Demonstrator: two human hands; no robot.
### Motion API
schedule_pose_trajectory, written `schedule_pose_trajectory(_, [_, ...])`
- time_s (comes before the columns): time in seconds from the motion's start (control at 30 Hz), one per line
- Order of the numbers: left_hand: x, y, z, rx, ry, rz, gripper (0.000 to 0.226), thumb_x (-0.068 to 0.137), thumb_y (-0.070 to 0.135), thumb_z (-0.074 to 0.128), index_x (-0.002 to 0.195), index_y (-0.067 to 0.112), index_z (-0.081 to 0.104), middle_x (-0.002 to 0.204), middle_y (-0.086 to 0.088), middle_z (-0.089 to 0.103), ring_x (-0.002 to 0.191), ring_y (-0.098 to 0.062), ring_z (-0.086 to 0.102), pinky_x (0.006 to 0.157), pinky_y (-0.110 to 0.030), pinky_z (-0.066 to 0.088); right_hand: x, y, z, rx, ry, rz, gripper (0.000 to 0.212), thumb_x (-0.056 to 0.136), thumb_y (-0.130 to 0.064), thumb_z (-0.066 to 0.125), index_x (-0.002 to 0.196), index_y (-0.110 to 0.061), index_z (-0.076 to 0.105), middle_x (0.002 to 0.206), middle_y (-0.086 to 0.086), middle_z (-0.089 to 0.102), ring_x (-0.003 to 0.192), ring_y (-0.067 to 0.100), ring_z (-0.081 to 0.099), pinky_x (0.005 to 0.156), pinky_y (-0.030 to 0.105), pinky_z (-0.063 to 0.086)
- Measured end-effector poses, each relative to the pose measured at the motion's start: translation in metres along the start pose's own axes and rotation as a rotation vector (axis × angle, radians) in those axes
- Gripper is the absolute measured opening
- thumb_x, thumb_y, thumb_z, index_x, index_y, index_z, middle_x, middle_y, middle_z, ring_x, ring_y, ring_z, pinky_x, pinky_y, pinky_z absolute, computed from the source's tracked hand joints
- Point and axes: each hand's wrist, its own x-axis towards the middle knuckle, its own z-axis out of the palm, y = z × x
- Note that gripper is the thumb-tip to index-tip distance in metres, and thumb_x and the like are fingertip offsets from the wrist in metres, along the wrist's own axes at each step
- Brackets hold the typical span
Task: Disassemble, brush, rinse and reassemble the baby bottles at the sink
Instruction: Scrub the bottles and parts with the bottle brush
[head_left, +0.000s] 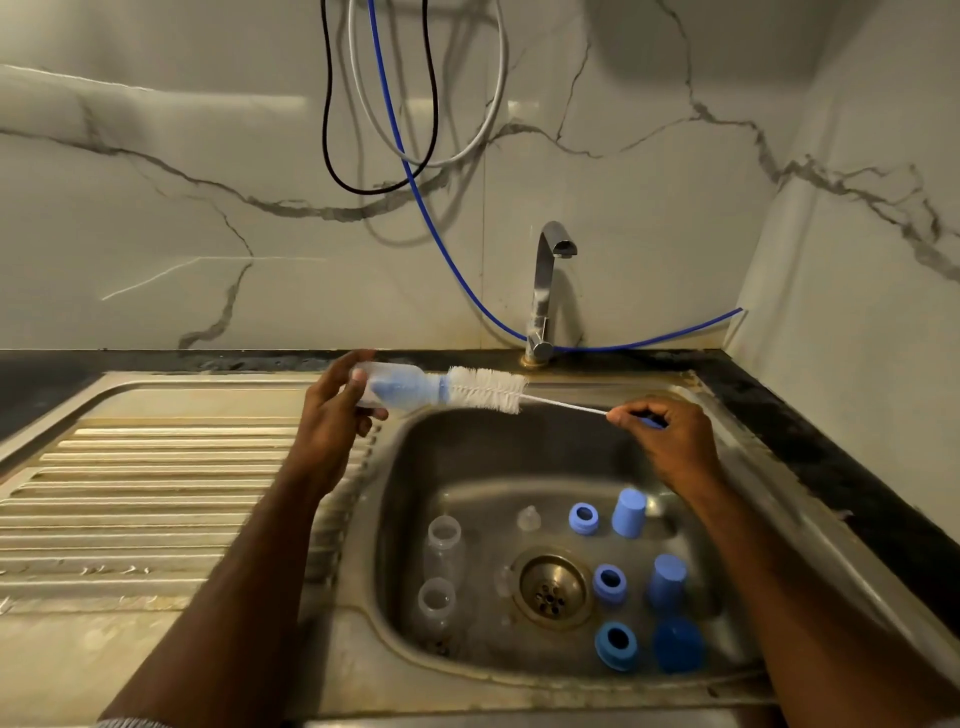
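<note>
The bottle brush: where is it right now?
In the head view, the brush is held above the sink's back-left rim, left of the tap. Its tip is inside the bottle in the left hand; the right hand holds its handle.

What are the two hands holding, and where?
The left hand holds a clear bottle by its base end. The right hand pinches the bottle brush at its blue handle.
</note>
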Motion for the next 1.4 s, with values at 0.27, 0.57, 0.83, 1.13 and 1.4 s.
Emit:
schedule_pose_trajectory(0.27, [0.001, -0.004, -0.004, -0.372, 0.08, -0.224, 0.028, 0.109, 0.028, 0.039, 0.127, 0.018, 0.058, 0.122, -0.017, 0.062, 0.08, -0.025, 0.06, 0.071, -0.034, 0.049, -0.007, -0.005, 0.01, -0.188, -0.236, -0.014, 0.033, 0.096, -0.046, 0.059, 0.074, -0.025, 0.071, 0.054, 0.001, 0.057, 0.048, 0.007, 0.048, 0.054, 0.019, 0.041])
schedule_pose_trajectory(0.57, [0.009, -0.013, -0.006, 0.353, 0.06, 0.137, 0.035, 0.108, 0.026, 0.042, 0.139, 0.014, 0.051, 0.134, -0.011, 0.053, 0.107, -0.022, 0.06, 0.071, -0.024, 0.052, -0.003, 0.0, 0.003, -0.291, -0.031, -0.226, 0.018, 0.082, -0.047, 0.073, 0.086, -0.03, 0.078, 0.081, -0.017, 0.073, 0.079, 0.004, 0.066, 0.08, 0.036, 0.056])
schedule_pose_trajectory(0.83, [-0.001, 0.0, -0.012, -0.228, -0.03, -0.332, 0.039, 0.108, 0.042, 0.037, 0.117, 0.012, 0.061, 0.102, -0.016, 0.063, 0.054, -0.015, 0.051, 0.051, -0.026, 0.041, -0.003, -0.005, 0.004, -0.003, -0.205, 0.044, 0.024, 0.096, -0.032, 0.064, 0.076, -0.023, 0.072, 0.069, -0.001, 0.069, 0.066, 0.007, 0.059, 0.065, 0.023, 0.044])
schedule_pose_trajectory(1.13, [0.006, -0.012, 0.007, 0.295, 0.055, 0.113, 0.029, 0.105, 0.019, 0.049, 0.135, 0.018, 0.048, 0.13, -0.009, 0.052, 0.098, -0.02, 0.062, 0.068, -0.023, 0.054, -0.006, -0.001, 0.007, -0.399, -0.073, -0.117, 0.023, 0.087, -0.05, 0.069, 0.083, -0.029, 0.075, 0.074, -0.013, 0.069, 0.07, 0.006, 0.062, 0.069, 0.028, 0.05])
schedule_pose_trajectory(1.4, [0.014, -0.011, -0.028, 0.154, 0.036, 0.076, 0.021, 0.109, 0.023, 0.043, 0.117, 0.021, 0.062, 0.106, -0.013, 0.06, 0.073, -0.018, 0.052, 0.053, -0.017, 0.044, 0.0, 0.009, -0.019, -0.085, -0.161, 0.001, 0.009, 0.081, -0.022, 0.081, 0.084, -0.03, 0.077, 0.081, -0.011, 0.075, 0.082, 0.007, 0.071, 0.086, 0.042, 0.059])
